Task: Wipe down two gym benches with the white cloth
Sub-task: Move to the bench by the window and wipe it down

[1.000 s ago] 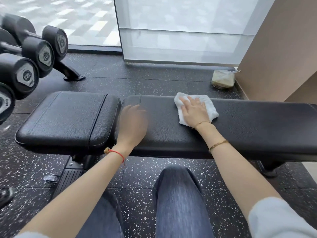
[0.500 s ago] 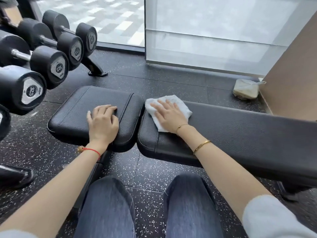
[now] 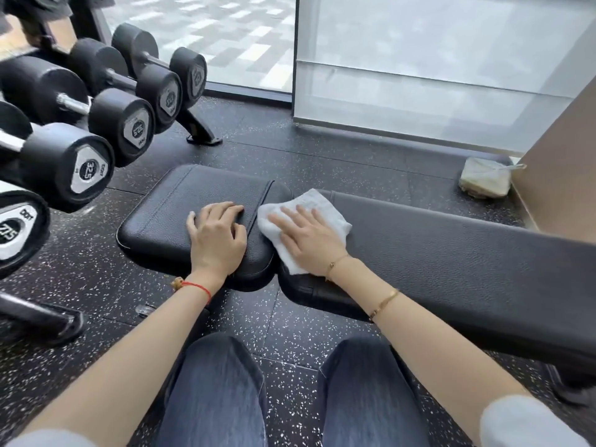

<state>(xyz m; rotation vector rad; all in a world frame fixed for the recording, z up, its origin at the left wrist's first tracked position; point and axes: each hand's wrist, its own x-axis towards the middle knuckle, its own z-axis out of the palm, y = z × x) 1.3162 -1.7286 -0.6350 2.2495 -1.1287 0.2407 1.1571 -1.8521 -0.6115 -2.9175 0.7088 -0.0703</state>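
cloth (image 3: 317, 204): frame centre, bridging the gap between the pads
right hand (image 3: 309, 237): fingers spread flat on it
left hand (image 3: 217, 235): fingers bent, braced on seat pad (image 3: 180, 208)
unwiped: seat pad, left of cloth

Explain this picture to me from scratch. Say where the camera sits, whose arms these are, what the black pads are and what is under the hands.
There is no machine here. The camera is worn on a person's head and looks forward and down, so the arms and the jeans-clad knees at the bottom edge belong to the wearer.

The black pads are one gym bench: a short seat pad on the left and a long pad on the right, with a narrow gap between them. The right hand lies flat, fingers spread, pressing a white cloth where the two pads meet. The left hand rests on the seat pad and holds nothing.

On the left, dumbbells sit on a rack. Near the far wall, a pale container lies on the speckled floor.
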